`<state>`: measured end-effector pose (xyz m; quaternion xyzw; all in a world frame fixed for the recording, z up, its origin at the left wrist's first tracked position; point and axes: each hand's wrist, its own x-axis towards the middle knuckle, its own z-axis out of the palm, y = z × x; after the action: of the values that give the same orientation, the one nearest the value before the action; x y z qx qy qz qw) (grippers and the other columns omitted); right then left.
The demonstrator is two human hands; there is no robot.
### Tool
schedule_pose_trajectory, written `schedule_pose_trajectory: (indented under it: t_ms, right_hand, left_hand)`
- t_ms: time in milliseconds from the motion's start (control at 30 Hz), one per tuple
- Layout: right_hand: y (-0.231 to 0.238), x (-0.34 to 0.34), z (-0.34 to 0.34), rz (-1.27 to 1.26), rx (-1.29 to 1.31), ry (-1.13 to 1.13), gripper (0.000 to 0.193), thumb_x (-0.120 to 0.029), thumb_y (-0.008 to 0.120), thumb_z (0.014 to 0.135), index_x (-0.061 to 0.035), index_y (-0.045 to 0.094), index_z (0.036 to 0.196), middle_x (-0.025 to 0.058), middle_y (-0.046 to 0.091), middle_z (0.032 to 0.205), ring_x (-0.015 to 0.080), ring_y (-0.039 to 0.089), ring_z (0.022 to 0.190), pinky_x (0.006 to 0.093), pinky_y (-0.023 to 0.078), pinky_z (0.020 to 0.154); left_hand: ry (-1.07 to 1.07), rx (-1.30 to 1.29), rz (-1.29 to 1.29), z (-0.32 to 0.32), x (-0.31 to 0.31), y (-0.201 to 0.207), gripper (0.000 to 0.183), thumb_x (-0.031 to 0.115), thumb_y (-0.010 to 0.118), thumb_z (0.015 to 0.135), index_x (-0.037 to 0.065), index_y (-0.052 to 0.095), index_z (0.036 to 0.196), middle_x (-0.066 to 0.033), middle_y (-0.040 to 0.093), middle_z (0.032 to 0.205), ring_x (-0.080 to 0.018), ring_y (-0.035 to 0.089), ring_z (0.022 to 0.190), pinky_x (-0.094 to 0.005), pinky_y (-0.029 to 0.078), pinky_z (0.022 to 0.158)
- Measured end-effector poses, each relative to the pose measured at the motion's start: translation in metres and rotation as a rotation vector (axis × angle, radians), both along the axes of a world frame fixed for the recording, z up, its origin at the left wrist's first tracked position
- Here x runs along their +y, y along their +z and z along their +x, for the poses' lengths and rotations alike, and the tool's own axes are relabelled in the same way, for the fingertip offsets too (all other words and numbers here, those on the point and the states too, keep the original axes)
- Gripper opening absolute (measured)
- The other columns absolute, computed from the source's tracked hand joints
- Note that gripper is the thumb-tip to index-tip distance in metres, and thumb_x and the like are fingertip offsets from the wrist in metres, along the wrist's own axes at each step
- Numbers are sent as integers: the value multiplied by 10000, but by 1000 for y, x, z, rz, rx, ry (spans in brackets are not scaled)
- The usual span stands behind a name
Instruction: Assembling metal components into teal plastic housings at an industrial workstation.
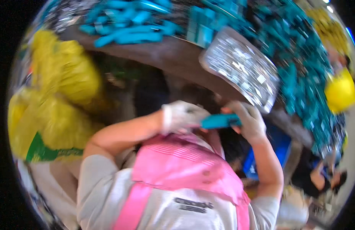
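Observation:
A small, flat, elongated teal piece (217, 121) is held level between my two hands, just above the pink apron (185, 155). My right hand (251, 120), in a pale glove, grips its right end, with thumb and fingers closed on it. From the left, my left hand (186, 116), in a white glove, is closed at the other end. Motion blur smears its fingers. What kind of part the teal piece is cannot be made out. Beyond my right hand, a clear tray (238, 63) of many small shiny pieces lies on the brown work surface (170, 51).
Teal parts (127, 23) are heaped at the far left, and a larger teal pile (292, 69) spreads along the right. Bulging yellow bags (62, 88) stand at left. A blue bin (277, 147) sits below my right forearm. Another person (323, 174) is at far right.

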<state>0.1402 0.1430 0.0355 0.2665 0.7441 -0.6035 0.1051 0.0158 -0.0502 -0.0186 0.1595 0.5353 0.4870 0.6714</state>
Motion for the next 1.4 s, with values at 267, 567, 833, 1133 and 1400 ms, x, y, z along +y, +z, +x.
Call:
schedule_pose_trajectory:
  t_ms: [267,567,833,1133,1400]
  right_hand:
    - [-31,-10,38,1,328,-131,361,-258,418,944,39,620,903,102,574,943,101,489,490,206,359,384]
    - [-25,-29,-13,-151,88,-42,310,-231,392,962,-22,590,1076,40,612,867,68,492,535,222,404,471]
    - [-35,-11,-2,-158,146,-133,359,-279,373,973,-1,573,1080,56,623,956,63,514,552,189,407,460]
    - [-2,47,-25,898,491,24,166,-204,574,846,-82,642,935,128,615,925,315,601,860,371,479,755]
    - [-18,70,-43,1074,174,-8,153,-179,630,754,-105,669,882,135,638,838,308,621,778,359,484,714]
  left_hand:
    - [-84,74,90,19,16,2,504,559,485,870,115,572,1092,-15,539,709,-80,448,475,-223,371,416]
    - [11,-96,14,-1,5,3,368,337,493,923,36,498,1135,-83,646,873,-74,506,483,-179,354,357]
    - [45,-192,55,10,23,-3,393,308,479,934,28,452,1208,-112,618,886,-52,442,482,-164,281,353]
    - [286,-114,180,8,16,7,525,325,488,937,41,340,1353,-76,577,888,-67,423,528,-179,294,420]
    - [406,-277,235,2,25,2,423,324,459,944,30,411,1244,-81,542,888,-55,389,499,-168,246,370]
